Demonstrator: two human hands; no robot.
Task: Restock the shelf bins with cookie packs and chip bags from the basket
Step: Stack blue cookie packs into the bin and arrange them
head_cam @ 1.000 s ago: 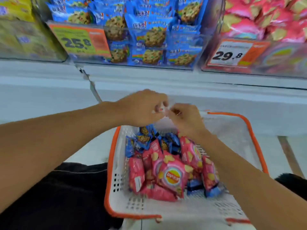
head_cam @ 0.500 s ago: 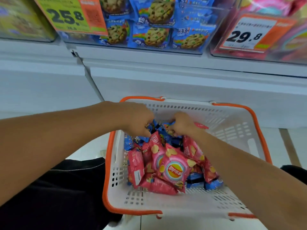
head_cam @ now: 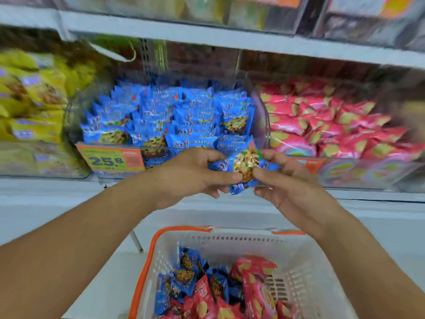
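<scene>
We hold blue cookie packs (head_cam: pixel 243 168) in both hands, raised in front of the middle shelf bin (head_cam: pixel 170 116). Our left hand (head_cam: pixel 190 173) grips the packs from the left, thumb along the front, fingers (head_cam: pixel 216 157) curled over the top edge. Our right hand (head_cam: pixel 292 180) pinches the right side, thumb and forefinger closed on the wrapper. One pack faces us, cookie picture showing; how many lie behind it we cannot tell.

The middle bin, directly behind the held packs, is heaped with matching blue cookie packs. A price tag (head_cam: pixel 108 158) reading 25.8 sits on the bin's front, left of our left hand. Right of that bin, a bin of pink chip bags (head_cam: pixel 326 125). Left of it, yellow packs (head_cam: pixel 30 100), blurred.

Below the middle bin and nearer to us, the white basket (head_cam: pixel 305 268) with its orange rim. Inside: blue cookie packs (head_cam: pixel 186 272) toward the left, pink chip bags (head_cam: pixel 255 288) toward the right and front, overlapping.

Upper shelf (head_cam: pixel 207 40) above the bins, contents too blurred to read.
</scene>
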